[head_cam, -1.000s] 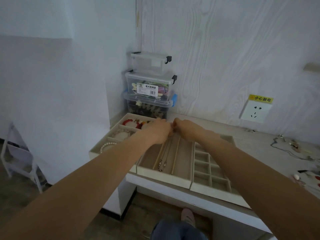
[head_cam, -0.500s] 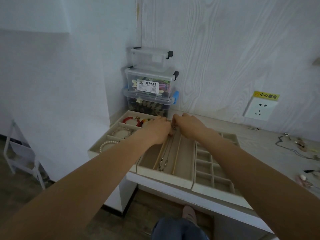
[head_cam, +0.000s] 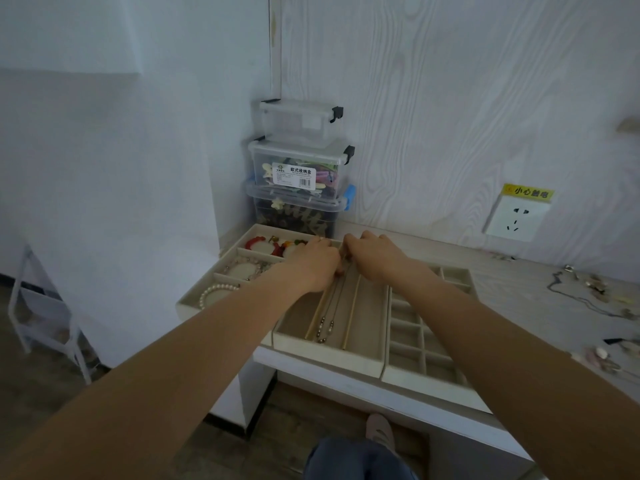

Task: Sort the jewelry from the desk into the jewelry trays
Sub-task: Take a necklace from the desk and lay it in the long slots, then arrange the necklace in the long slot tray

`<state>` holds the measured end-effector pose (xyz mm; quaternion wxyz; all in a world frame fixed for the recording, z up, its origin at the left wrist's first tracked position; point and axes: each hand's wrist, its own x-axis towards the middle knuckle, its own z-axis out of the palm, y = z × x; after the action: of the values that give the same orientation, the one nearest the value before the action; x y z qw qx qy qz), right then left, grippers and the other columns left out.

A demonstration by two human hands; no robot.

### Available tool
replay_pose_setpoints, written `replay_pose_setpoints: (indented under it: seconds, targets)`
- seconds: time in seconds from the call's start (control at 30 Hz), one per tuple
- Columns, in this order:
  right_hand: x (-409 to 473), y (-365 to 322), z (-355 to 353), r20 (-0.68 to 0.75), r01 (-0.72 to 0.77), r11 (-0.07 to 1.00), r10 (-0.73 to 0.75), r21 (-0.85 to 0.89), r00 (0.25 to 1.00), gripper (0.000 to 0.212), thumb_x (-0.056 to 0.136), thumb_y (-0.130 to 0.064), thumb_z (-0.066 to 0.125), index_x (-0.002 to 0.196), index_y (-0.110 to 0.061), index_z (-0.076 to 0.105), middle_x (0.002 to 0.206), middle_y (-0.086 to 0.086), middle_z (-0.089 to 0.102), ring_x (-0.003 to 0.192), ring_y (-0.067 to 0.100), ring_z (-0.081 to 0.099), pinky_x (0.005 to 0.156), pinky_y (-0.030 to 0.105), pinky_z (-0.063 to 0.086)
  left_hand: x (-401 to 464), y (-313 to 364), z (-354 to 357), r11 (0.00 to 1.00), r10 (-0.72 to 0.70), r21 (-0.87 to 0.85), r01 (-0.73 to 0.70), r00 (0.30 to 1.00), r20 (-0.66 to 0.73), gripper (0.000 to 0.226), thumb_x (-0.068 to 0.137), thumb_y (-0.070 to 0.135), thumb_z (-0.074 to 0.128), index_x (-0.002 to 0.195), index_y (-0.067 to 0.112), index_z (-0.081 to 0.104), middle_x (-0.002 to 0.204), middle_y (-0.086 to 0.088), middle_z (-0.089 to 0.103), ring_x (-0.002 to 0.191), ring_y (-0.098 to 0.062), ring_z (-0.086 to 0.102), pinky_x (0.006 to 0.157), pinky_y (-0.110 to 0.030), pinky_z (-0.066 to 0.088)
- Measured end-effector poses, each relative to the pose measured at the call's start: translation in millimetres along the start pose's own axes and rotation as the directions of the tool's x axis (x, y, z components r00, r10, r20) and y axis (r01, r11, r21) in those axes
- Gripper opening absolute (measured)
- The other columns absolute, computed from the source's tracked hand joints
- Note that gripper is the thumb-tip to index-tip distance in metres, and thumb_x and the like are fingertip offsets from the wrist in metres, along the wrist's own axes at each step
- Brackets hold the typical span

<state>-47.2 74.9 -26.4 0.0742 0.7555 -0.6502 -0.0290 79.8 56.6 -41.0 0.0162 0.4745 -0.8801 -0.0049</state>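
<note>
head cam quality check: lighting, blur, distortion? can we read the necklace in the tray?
Head view: dim, bluish, flat light, no glare or hard shadows. Wide-angle bends the forearms and desk edge. Centre fairly sharp: the necklace beads show in the middle tray. Its top is hidden where the left hand and right hand meet. Loose jewelry at right is smeared.

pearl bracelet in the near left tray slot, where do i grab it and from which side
Pinch the pearl bracelet on its near arc, coming straight down from above: it lies flat in a walled compartment of the left tray, so the sides are blocked.
</note>
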Motion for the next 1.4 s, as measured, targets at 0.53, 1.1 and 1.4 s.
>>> replay_pose_setpoints:
  seconds: [0.53,1.1,1.4]
  targets:
    - [-7.0,1.6,-2.2,-0.014,-0.001,1.0,0.001,0.022,1.0,0.033,0.092,-0.004,0.039,0.124,-0.01,0.04,0.123,0.015,0.052,0.117,0.029,0.046,0.093,0.036,0.035,-9.5,-1.8,-5.4,0.997,0.023,-0.068,-0.024,1.0,-0.014,0.037,0.09,0.011,0.049,0.12,0.03,0.063,0.134,-0.004,0.051,0.124,-0.022,0.044,0.101,-0.044,0.04]
    - [-149.5,114.5,-24.2,-0.116,-0.295,0.866,0.369,0.405,0.922,0.034,0.093,-0.013,0.044,0.124,-0.015,0.057,0.133,0.007,0.054,0.122,0.023,0.049,0.103,0.038,0.038,-17.8,139.6,-60.5,0.879,0.122,-0.43,-0.205,0.97,-0.212,0.032,0.09,0.0,0.043,0.105,0.016,0.067,0.117,-0.004,0.061,0.104,-0.019,0.059,0.091,-0.029,0.048]
    - [-189.7,255.1,21.1,0.066,-0.69,0.665,0.705,0.286,0.707,0.026,0.097,-0.015,0.038,0.11,-0.007,0.06,0.117,0.013,0.06,0.106,0.03,0.057,0.085,0.035,0.044,90.1,267.0,-38.0,0.826,0.314,-0.478,-0.299,0.948,-0.051,0.027,0.095,0.012,0.044,0.109,0.004,0.067,0.113,-0.014,0.065,0.1,-0.026,0.061,0.087,-0.03,0.049]
